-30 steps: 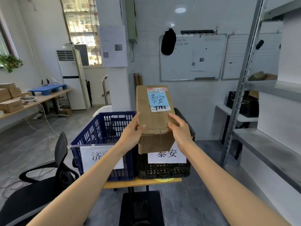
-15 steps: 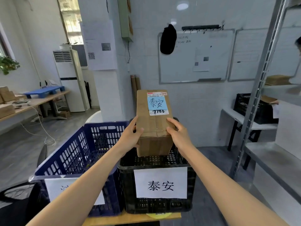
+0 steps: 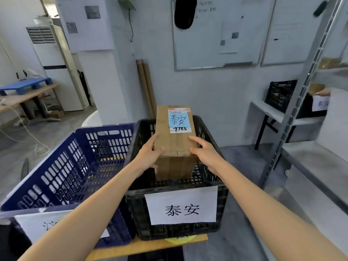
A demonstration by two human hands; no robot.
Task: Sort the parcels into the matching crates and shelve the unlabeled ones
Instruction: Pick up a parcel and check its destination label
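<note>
Cardboard parcel (image 3: 175, 146) gripped by my left hand (image 3: 148, 157) and right hand (image 3: 206, 154), fingers curled round it, partly inside the black crate (image 3: 135, 132); wooden table (image 3: 146, 246) beneath, whiteboard (image 3: 207, 49) upper centre

This is a small parcel-sorting room, part stockroom and part office. Two slotted plastic crates, a blue crate (image 3: 62, 166) and a black crate (image 3: 135, 213), stand side by side on a wooden tabletop (image 3: 143, 246), each with a paper sign (image 3: 181, 205) of printed characters on its front. A taped cardboard parcel (image 3: 175, 147) bears a shipping label. A metal shelving rack (image 3: 293, 110) stands at the right, a whiteboard (image 3: 207, 44) hangs on the tiled wall, and a floor-standing air conditioner (image 3: 56, 72) stands at the back left.
</note>
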